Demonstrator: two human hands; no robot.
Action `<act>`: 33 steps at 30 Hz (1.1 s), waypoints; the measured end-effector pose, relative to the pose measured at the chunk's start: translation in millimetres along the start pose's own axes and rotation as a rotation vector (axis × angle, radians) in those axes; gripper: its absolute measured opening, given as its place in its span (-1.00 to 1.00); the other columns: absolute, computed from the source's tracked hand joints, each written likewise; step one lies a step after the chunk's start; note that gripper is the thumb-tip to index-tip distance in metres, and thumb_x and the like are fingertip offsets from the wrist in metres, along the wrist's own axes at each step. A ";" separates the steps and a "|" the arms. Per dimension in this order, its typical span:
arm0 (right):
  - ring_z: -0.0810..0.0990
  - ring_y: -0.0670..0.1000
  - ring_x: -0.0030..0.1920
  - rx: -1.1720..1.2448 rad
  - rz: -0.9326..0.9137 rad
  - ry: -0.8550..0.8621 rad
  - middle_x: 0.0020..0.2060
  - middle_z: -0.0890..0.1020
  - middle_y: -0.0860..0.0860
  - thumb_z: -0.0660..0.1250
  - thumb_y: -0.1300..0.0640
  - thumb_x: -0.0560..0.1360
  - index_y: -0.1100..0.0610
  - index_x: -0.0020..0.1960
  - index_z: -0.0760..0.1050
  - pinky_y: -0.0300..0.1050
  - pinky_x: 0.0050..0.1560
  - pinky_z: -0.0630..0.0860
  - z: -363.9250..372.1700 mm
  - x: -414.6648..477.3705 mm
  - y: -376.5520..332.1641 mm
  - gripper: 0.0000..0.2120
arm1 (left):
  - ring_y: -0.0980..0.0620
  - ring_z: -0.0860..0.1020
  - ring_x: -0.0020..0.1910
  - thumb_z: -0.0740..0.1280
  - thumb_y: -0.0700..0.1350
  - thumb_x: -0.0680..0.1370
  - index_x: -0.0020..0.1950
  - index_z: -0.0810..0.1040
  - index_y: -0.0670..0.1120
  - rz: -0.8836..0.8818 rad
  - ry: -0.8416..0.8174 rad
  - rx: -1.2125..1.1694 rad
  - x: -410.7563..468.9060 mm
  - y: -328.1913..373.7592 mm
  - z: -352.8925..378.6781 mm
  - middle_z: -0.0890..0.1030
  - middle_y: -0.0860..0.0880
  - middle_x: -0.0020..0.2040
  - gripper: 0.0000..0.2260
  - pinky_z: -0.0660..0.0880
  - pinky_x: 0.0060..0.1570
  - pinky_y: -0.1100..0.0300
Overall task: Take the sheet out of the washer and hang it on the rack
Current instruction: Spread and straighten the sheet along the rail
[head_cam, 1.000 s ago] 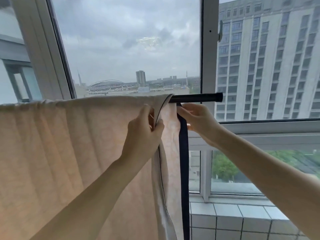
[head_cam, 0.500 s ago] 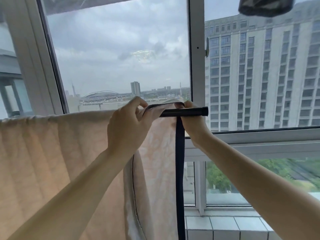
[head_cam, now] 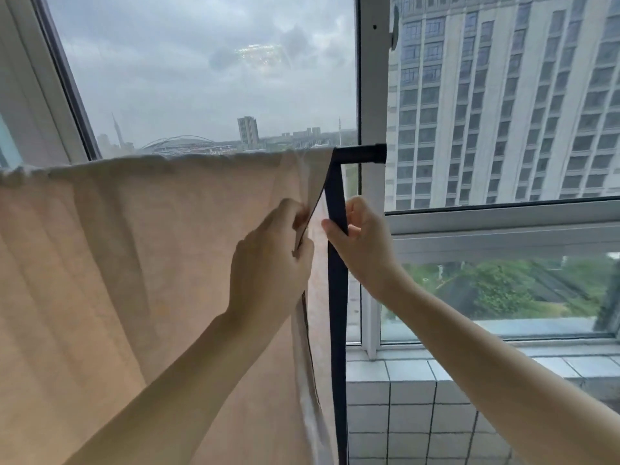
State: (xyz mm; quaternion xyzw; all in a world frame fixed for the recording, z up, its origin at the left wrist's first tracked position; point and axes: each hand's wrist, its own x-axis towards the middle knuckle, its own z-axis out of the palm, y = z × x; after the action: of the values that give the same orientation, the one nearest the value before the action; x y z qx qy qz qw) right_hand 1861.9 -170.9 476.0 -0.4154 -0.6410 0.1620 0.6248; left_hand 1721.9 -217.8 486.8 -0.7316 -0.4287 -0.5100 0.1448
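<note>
- Two bare forearms reaching up from the bottom edge, both hands raised to the cloth.
- Left hand [head_cam: 271, 260] clenched on the near layer of the sheet [head_cam: 127, 263], pinching its dark-piped side edge.
- Right hand [head_cam: 360, 243] wrapped around the dark band [head_cam: 337, 297] hanging down the sheet's right side, thumb in front.
- Sheet draped over the rack bar [head_cam: 362, 154], spread leftward, hanging in folds; bar's black end sticking out just past it.
- Beyond, tiled sill [head_cam: 419, 397], window frame [head_cam: 370, 78], tall building [head_cam: 503, 95] under grey sky.
</note>
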 end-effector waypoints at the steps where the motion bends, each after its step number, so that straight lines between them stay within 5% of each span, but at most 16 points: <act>1: 0.57 -0.14 -0.33 -0.023 0.013 -0.023 -0.31 0.56 -0.12 0.38 0.12 0.50 -0.07 -0.17 0.38 -0.31 -0.37 0.49 -0.3 -6.3 2.8 -0.80 | 0.14 0.54 -0.37 0.34 -0.05 0.57 0.03 0.49 -0.02 -0.015 -0.019 0.006 -7.9 -2.2 3.7 0.62 0.08 -0.16 -0.91 0.53 -0.34 0.28; 6: 0.64 0.01 -0.20 -0.061 0.105 -0.128 -0.20 0.63 0.01 0.37 0.16 0.52 0.05 -0.06 0.46 -0.07 -0.14 0.63 -1.9 -35.2 17.8 -0.91 | -0.02 0.53 -0.45 0.31 -0.04 0.58 -0.09 0.58 -0.09 -0.109 -0.132 0.066 -50.2 -17.7 17.3 0.61 -0.01 -0.34 -0.85 0.53 -0.41 0.05; 10: 0.63 -0.15 -0.28 -0.122 0.133 -0.215 -0.20 0.66 0.01 0.37 0.16 0.52 0.18 -0.06 0.55 -0.33 -0.29 0.54 1.9 -61.6 32.7 -0.92 | -0.05 0.46 -0.52 0.25 0.00 0.61 -0.24 0.55 -0.11 -0.197 -0.190 0.086 -89.5 -25.5 25.5 0.52 -0.02 -0.47 -0.71 0.44 -0.48 0.10; 13: 0.55 -0.32 -0.35 -0.150 0.153 -0.278 -0.31 0.61 -0.18 0.39 0.15 0.51 0.00 -0.16 0.54 -0.51 -0.35 0.39 4.6 -88.3 47.8 -0.91 | -0.05 0.47 -0.50 0.16 0.07 0.63 -0.26 0.50 -0.08 -0.264 -0.256 0.115 -118.2 -27.7 29.8 0.50 -0.01 -0.46 -0.64 0.46 -0.45 0.10; 17: 0.53 -0.27 -0.36 -0.243 0.181 -0.320 -0.32 0.59 -0.16 0.40 0.12 0.51 0.07 -0.08 0.64 -0.52 -0.29 0.37 8.9 -123.3 67.6 -0.95 | 0.00 0.48 -0.49 0.07 0.13 0.62 -0.25 0.47 -0.06 -0.345 -0.317 0.113 -148.2 -28.1 32.9 0.52 0.01 -0.42 -0.61 0.47 -0.45 0.13; 21: 0.51 -0.22 -0.30 -0.279 0.176 -0.335 -0.33 0.57 -0.11 0.41 0.12 0.50 0.02 -0.23 0.55 -0.47 -0.29 0.38 12.0 -149.6 78.5 -0.86 | 0.11 0.42 -0.53 -0.02 0.20 0.57 -0.30 0.40 0.00 -0.381 -0.344 0.111 -173.8 -27.9 35.6 0.39 0.12 -0.48 -0.59 0.29 -0.50 0.28; 25: 0.56 -0.07 -0.26 -0.311 0.263 -0.361 -0.27 0.64 0.00 0.41 0.10 0.50 0.16 -0.18 0.62 -0.39 -0.27 0.39 16.0 -164.2 89.1 -0.86 | -0.06 0.47 -0.47 0.04 0.16 0.63 -0.32 0.32 0.02 -0.477 -0.427 0.140 -196.9 -35.5 41.7 0.41 0.05 -0.48 -0.62 0.28 -0.46 0.17; 33: 0.53 -0.17 -0.29 -0.329 0.282 -0.362 -0.28 0.63 -0.05 0.41 0.10 0.50 0.12 -0.14 0.61 -0.45 -0.30 0.38 17.1 -170.0 93.0 -0.90 | -0.02 0.41 -0.47 0.06 0.14 0.64 -0.31 0.35 0.01 -0.526 -0.558 0.228 -224.1 -38.7 49.4 0.36 0.09 -0.47 -0.63 0.20 -0.46 0.18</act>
State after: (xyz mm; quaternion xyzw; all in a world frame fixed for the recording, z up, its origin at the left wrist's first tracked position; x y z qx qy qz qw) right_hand 1855.1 -234.4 292.2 -0.5605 -0.6958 0.2126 0.3956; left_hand 1697.4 -270.3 261.5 -0.6866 -0.6780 -0.2606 -0.0325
